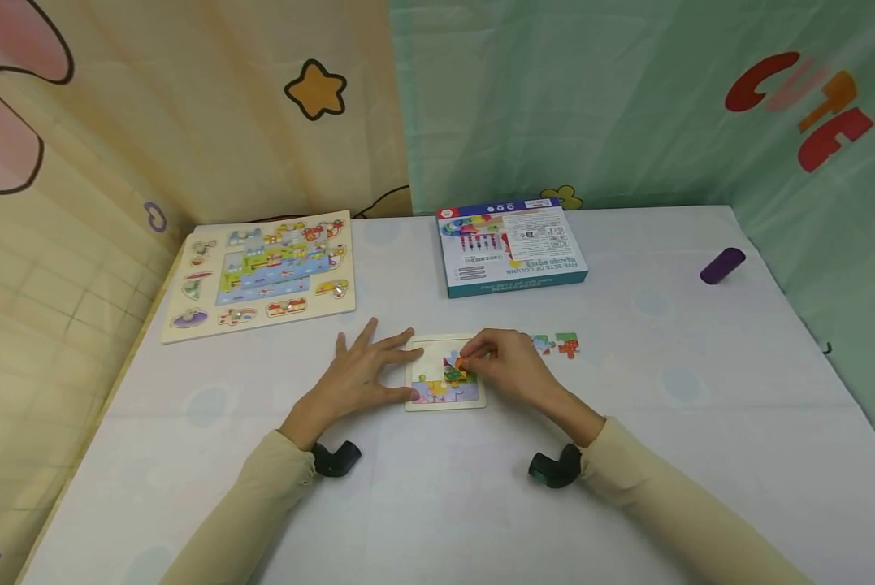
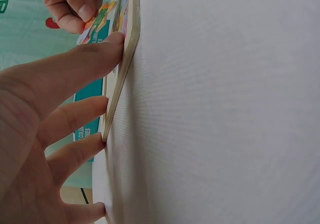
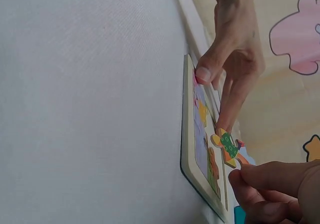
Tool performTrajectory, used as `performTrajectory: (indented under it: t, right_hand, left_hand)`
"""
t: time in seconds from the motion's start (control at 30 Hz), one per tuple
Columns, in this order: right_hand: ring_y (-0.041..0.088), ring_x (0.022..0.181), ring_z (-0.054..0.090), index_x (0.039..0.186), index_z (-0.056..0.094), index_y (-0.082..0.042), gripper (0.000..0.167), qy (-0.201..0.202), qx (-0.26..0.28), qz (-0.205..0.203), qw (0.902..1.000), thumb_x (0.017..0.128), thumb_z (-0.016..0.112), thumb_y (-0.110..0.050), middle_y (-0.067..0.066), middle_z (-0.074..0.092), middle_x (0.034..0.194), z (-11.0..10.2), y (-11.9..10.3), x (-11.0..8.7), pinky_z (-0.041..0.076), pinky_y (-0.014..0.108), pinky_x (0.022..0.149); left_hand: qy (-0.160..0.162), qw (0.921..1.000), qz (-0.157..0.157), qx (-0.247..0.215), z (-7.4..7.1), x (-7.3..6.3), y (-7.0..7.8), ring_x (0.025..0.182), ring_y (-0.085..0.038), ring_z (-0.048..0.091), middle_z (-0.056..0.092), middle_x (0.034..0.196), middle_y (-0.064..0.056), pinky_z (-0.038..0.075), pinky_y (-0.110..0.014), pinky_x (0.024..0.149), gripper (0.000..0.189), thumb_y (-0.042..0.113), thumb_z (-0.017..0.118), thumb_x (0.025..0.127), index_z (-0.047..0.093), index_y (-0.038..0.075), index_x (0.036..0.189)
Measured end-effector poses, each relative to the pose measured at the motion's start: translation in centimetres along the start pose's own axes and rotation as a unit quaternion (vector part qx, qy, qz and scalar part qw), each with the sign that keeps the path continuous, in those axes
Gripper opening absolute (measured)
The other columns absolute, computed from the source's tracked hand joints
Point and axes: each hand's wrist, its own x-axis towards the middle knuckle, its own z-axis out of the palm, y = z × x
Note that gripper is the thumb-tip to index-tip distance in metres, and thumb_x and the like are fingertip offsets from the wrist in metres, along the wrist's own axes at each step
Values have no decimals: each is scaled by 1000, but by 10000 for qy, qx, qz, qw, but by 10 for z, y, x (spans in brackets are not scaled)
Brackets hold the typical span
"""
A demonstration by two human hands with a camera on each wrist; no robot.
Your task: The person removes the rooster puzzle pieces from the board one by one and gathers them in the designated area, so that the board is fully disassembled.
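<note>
A small jigsaw puzzle tray (image 1: 446, 407) with a pale wooden frame lies on the table, its lower part filled with lilac, yellow and pink pieces. My right hand (image 1: 508, 362) pinches a colourful puzzle piece (image 3: 228, 147), green, yellow and orange, between thumb and forefinger, tilted over the tray. My left hand (image 1: 366, 370) is spread at the tray's left side. Its thumb (image 2: 116, 38) rests on the tray's near left corner, and other fingertips touch the left edge. Just beyond the right hand lie loose puzzle pieces (image 1: 567, 344), partly covered by it.
At the back left lies a large wooden peg puzzle board (image 1: 262, 315) with picture pieces. A flat printed box (image 1: 513, 248) lies at the back middle. A dark purple cylinder (image 1: 722, 266) is near the right edge. Printed curtains (image 1: 554, 97) hang behind the table.
</note>
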Motion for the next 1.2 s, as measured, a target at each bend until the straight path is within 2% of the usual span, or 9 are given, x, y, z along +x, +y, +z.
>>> performTrajectory:
  t: [0.23,0.4,0.87,1.2]
  right_hand:
    - [17,72,59,93,74,-13,7,158,65,169,9997,88,75,-17,-1,69,87,-18,15,-10,49,28,58]
    - [16,77,62,96,74,-10,10,254,122,265,9993,88,74,-15,0,71,95,-33,27,-20,50,27,62]
    - [17,85,64,101,74,-9,17,542,-87,808,9952,89,74,-21,3,71,100,-59,55,-43,50,28,71]
    - [16,82,64,99,75,-9,15,659,-215,731,9949,89,74,-20,3,73,97,-68,67,-50,47,24,68]
  left_hand:
    - [24,10000,46,-46,-1,1,0,146,-47,9,40,154,2,1,-80,102,67,50,81,76,62,25,135]
    - [43,9999,34,-84,-2,2,0,147,-47,9,40,154,3,0,-79,103,68,50,81,75,62,25,135]
    - [-50,9999,-25,-134,-1,1,-2,147,-46,7,41,154,3,0,-79,103,68,50,81,75,62,25,135]
    - [-83,9999,-70,-126,-1,0,0,147,-46,7,40,154,3,0,-79,103,67,49,82,76,62,25,136]
